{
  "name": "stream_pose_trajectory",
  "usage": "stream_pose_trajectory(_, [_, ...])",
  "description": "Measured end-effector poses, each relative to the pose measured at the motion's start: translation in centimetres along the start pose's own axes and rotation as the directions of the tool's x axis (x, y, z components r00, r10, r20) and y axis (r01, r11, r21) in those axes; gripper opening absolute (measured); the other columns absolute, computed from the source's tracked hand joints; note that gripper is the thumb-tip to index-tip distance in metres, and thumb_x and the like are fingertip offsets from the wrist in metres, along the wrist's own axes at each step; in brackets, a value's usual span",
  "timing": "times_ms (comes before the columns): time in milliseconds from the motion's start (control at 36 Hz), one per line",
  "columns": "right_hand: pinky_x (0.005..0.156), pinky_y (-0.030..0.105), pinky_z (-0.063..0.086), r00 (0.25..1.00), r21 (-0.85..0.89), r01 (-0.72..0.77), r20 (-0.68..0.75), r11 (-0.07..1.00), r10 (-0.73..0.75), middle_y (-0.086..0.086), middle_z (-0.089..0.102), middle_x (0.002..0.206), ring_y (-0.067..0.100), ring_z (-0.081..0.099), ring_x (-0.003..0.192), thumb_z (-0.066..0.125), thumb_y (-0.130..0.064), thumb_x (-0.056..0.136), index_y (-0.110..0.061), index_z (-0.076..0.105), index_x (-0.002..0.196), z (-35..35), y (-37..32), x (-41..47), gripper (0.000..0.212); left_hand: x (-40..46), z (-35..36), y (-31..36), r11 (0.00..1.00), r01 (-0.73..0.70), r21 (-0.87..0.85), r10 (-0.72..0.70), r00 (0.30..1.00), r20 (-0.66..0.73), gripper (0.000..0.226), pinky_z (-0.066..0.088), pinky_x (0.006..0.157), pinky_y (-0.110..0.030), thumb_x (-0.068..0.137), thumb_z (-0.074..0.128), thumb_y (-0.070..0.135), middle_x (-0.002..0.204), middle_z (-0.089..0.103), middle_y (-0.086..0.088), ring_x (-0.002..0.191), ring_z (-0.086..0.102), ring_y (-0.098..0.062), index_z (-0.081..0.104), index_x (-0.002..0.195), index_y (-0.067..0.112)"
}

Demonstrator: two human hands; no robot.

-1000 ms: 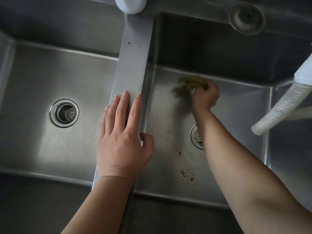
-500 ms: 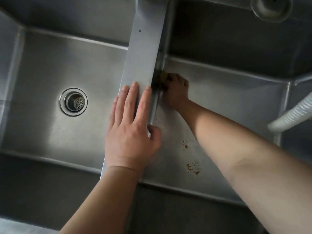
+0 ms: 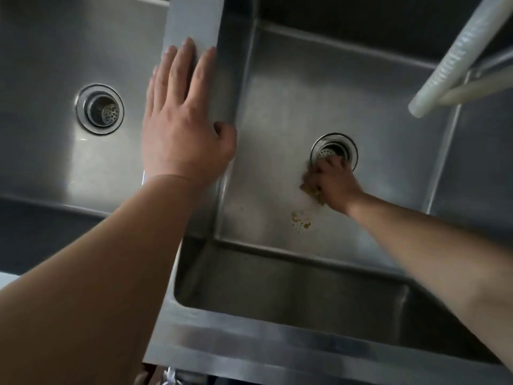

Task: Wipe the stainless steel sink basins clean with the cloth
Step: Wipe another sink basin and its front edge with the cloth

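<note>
The right hand [image 3: 334,184] grips the cloth [image 3: 311,188] at the right basin's drain [image 3: 334,151]; the stain [image 3: 299,220] lies just toward the front edge. The left hand [image 3: 183,126] rests flat on the divider [image 3: 194,18].

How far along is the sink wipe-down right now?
Nothing is plainly finished. In hand: the right hand grips the yellowish cloth against the floor of the right stainless steel basin, beside its round drain; the left hand rests flat on the steel divider. Left: the brownish stain nearer the front, and possibly the left basin.
</note>
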State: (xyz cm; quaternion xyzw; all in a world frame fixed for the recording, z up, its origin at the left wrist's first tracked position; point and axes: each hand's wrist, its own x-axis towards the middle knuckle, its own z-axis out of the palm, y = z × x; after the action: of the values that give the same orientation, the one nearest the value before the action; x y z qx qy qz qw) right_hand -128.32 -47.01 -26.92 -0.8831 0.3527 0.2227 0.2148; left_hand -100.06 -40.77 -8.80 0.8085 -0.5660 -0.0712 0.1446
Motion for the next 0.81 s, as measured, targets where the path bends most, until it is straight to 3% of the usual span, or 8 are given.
stream_pose_trajectory(83, [0.092,0.044,0.034,0.982,0.044,-0.177,-0.065,0.983,0.180,0.006,0.052,0.126,0.036,0.037,0.119,0.063,-0.022,0.088,-0.032,0.072,0.112,-1.5,2.4,-1.1,0.027,-0.3,0.0,-0.1,1.000,0.014,-0.003,-0.014,1.000,-0.001,0.079,0.017,0.122,-0.042,0.075,0.047,0.026,0.160,0.028,-0.008,0.149,0.020,-0.030,0.032,0.153,0.018])
stream_pose_trajectory(194, [0.083,0.042,0.038,0.903,0.198,-0.273,-0.283,0.941,0.322,0.008,0.056,0.120,0.039,0.044,0.110,0.062,-0.008,0.080,-0.022,0.075,0.098,-2.0,0.7,-1.8,0.026,-0.3,-0.1,0.1,1.000,0.023,0.006,-0.023,1.000,-0.008,0.079,0.018,0.122,-0.042,0.075,0.047,0.025,0.160,0.028,-0.007,0.150,0.020,-0.029,0.032,0.152,0.019])
stream_pose_trajectory(278, [0.090,0.033,0.039,0.827,0.432,-0.183,-0.418,0.883,0.376,0.011,0.058,0.115,0.037,0.048,0.107,0.061,-0.007,0.080,-0.021,0.074,0.108,-1.6,-2.6,-1.5,0.034,-0.3,-0.1,0.0,0.999,0.036,0.004,-0.036,0.999,-0.017,0.078,0.019,0.121,-0.042,0.075,0.047,0.025,0.160,0.030,-0.006,0.149,0.021,-0.028,0.034,0.152,0.020])
stream_pose_trajectory(361, [0.091,0.028,0.034,0.817,0.550,-0.090,-0.435,0.830,0.378,0.015,0.059,0.118,0.038,0.050,0.108,0.060,-0.005,0.081,-0.014,0.069,0.118,-1.2,-6.9,0.3,0.040,-0.4,0.0,0.0,0.999,0.042,0.017,-0.041,0.999,-0.030,0.078,0.019,0.121,-0.040,0.075,0.046,0.026,0.159,0.032,-0.006,0.149,0.023,-0.028,0.035,0.152,0.019])
stream_pose_trajectory(528, [0.092,0.053,0.034,0.985,0.310,0.054,-0.170,0.949,-0.001,0.005,0.063,0.123,0.037,0.049,0.120,0.061,-0.031,0.089,-0.029,0.068,0.118,2.4,-17.3,3.4,0.031,-0.1,0.1,0.0,0.998,0.039,0.057,-0.036,0.998,-0.052,0.078,0.025,0.118,-0.038,0.072,0.047,0.030,0.150,0.044,-0.005,0.143,0.035,-0.029,0.041,0.148,0.018])
stream_pose_trajectory(639, [0.093,0.062,0.034,0.969,0.223,0.245,-0.070,0.943,-0.235,0.007,0.065,0.112,0.040,0.052,0.118,0.069,-0.026,0.079,-0.022,0.074,0.100,4.3,-19.6,2.6,0.022,-0.1,0.0,0.2,0.997,0.047,0.054,-0.044,0.998,-0.045,0.079,0.024,0.118,-0.037,0.071,0.047,0.031,0.149,0.044,-0.003,0.142,0.035,-0.028,0.041,0.148,0.018])
stream_pose_trajectory(722, [0.103,0.058,0.023,0.869,0.139,0.469,0.107,0.872,-0.484,0.002,0.066,0.114,0.034,0.049,0.126,0.066,-0.023,0.081,-0.026,0.074,0.100,5.6,-18.8,1.0,0.022,0.0,-0.1,0.2,0.998,0.040,0.051,-0.038,0.998,-0.046,0.079,0.024,0.118,-0.037,0.070,0.046,0.031,0.150,0.044,-0.003,0.142,0.034,-0.028,0.042,0.148,0.018])
stream_pose_trajectory(806, [0.115,0.051,0.016,0.847,0.177,0.457,0.214,0.872,-0.487,0.008,0.060,0.131,0.033,0.042,0.134,0.051,-0.027,0.087,-0.022,0.071,0.114,5.7,-17.4,0.7,0.034,-0.1,0.0,0.1,0.998,0.037,0.048,-0.035,0.998,-0.043,0.078,0.026,0.117,-0.038,0.070,0.048,0.031,0.148,0.045,-0.004,0.142,0.035,-0.029,0.042,0.147,0.018])
